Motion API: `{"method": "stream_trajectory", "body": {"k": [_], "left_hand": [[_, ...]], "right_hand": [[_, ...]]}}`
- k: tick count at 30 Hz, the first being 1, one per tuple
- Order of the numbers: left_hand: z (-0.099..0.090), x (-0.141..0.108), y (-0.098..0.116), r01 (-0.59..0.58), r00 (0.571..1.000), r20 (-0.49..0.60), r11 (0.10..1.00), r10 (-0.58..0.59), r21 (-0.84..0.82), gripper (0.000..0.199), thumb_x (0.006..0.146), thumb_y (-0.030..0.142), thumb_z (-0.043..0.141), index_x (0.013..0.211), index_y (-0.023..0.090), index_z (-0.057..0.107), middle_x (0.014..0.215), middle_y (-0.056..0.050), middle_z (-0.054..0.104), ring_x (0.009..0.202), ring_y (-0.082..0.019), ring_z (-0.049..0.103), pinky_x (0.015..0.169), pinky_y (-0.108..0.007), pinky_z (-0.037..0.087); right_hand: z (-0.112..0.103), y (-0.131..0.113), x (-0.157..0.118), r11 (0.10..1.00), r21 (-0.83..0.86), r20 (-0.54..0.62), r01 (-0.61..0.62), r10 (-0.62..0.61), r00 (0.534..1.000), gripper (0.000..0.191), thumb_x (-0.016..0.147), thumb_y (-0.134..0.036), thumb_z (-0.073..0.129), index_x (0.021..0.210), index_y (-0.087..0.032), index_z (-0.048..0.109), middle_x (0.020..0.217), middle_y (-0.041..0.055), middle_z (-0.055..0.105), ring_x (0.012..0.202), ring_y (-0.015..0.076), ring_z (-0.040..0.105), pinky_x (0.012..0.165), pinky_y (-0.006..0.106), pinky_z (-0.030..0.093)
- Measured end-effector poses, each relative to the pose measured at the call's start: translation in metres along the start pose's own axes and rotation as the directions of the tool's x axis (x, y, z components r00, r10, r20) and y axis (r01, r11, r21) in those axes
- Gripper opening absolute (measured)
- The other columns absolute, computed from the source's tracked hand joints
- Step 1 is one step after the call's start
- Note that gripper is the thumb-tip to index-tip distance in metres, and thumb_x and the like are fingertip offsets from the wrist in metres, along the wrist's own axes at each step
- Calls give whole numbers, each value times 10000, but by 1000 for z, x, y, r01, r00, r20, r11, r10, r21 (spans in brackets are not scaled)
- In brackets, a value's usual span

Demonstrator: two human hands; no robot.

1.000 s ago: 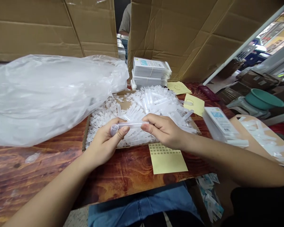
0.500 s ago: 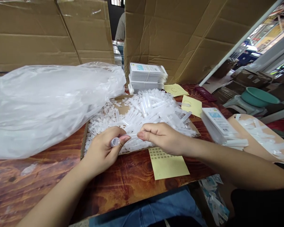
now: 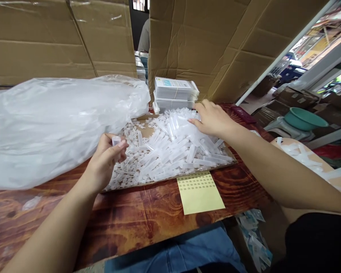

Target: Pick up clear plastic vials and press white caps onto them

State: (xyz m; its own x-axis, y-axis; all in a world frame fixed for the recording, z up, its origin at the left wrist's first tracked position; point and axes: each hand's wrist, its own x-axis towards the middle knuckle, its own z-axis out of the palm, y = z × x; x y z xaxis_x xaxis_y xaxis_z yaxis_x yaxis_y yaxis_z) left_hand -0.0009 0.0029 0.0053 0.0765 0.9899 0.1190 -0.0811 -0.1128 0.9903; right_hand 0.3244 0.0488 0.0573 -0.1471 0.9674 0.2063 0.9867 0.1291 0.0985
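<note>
1. Left hand (image 3: 105, 161): thumb and fingers clamped on a clear plastic piece (image 3: 116, 140). It is raised off the table, just left of the near-left part of the tray as seen.
2. Held piece, appearance: colourless, see-through, smooth; a short, pale end with a faint greyish-violet cast shows above the thumb. The rest is hidden inside the grip, so full length and shape cannot be told.
3. Right hand (image 3: 211, 118): thumb and forefinger apart, palm down, over the far right of the pile. Contact with the pieces beneath cannot be told.
4. Plastic tubes (image 3: 170, 151): long, slim, straight, translucent to frosted white; heaped at all angles in the middle and right of the cardboard tray (image 3: 148, 131). Some catch bright highlights along their length.
5. Small white pieces (image 3: 122, 176): short, stubby, milky; scattered thickly along the tray's left side. Individual shapes too small to tell.
6. Surroundings: yellow sheet (image 3: 201, 197) with rows of small dots, at the tray's near edge; banded stack of packs (image 3: 174, 91) behind the tray; large translucent bag (image 3: 68, 125) to the left; all on a reddish wood-grained table (image 3: 130, 220).
</note>
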Motion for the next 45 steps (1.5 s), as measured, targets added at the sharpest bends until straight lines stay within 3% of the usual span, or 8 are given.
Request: {"method": "stream_trajectory", "body": {"k": [6,11,17,25,32,34,40,45], "left_hand": [[4,-1,0,-86,996,5,996,86,6,303,793,422,748,765,224,521,714,-22,589,621,-148,495,572,-314,391],[-3,2,-11,-183,977,-93,978,193,105,381,886,537,649,712,202,598,746,-41,612,715,-162,524,672,-321,429],[-2,1,-2,-62,982,-179,998,56,-27,388,816,576,727,761,198,658,538,44,383,498,-102,319,495,-274,299],[6,-1,2,138,989,-25,970,-146,-199,492,551,402,950,852,158,647,685,-2,661,592,-141,648,499,-220,391],[5,0,-6,152,988,44,971,-146,-186,407,636,357,896,796,168,573,708,1,669,571,-97,568,576,-239,446],[5,0,-7,142,990,49,967,-135,-212,385,672,340,877,772,175,544,669,19,628,550,-76,497,562,-220,415],[8,-4,-3,180,982,95,948,-160,-263,411,676,356,901,746,186,533,619,44,527,584,-78,465,584,-203,431],[12,-7,-2,184,979,132,945,-153,-269,450,662,389,923,737,190,526,648,27,544,632,-97,493,589,-213,446]], "right_hand": [[-3,-81,48,886,101,91,452,-461,883,271,1006,-223,483,1152,-140,695,1223,148,671,1172,293,609,972,383,444],[32,-126,87,922,77,295,379,-384,875,256,901,-95,567,1096,-86,732,1233,213,697,1126,336,663,863,361,484],[57,-128,99,948,108,310,299,-318,896,250,899,-105,595,1113,-79,721,1170,224,724,1119,347,681,868,369,517],[54,-121,87,918,156,299,365,-396,868,236,860,-108,636,1081,-125,715,1249,188,680,1150,321,650,937,375,474],[44,-117,80,876,260,174,405,-455,873,170,797,-133,638,959,-139,687,1089,131,710,993,244,645,832,305,453],[36,-116,68,798,471,23,375,-437,899,143,785,-144,627,926,-144,653,1003,98,692,892,196,623,791,292,462],[16,-113,10,172,912,-304,371,-321,897,154,843,-330,690,873,-188,639,902,36,624,819,151,591,744,301,500],[14,-110,-4,189,845,-426,500,-328,843,80,893,-277,704,876,-200,694,919,46,663,870,167,612,801,332,513]]}}
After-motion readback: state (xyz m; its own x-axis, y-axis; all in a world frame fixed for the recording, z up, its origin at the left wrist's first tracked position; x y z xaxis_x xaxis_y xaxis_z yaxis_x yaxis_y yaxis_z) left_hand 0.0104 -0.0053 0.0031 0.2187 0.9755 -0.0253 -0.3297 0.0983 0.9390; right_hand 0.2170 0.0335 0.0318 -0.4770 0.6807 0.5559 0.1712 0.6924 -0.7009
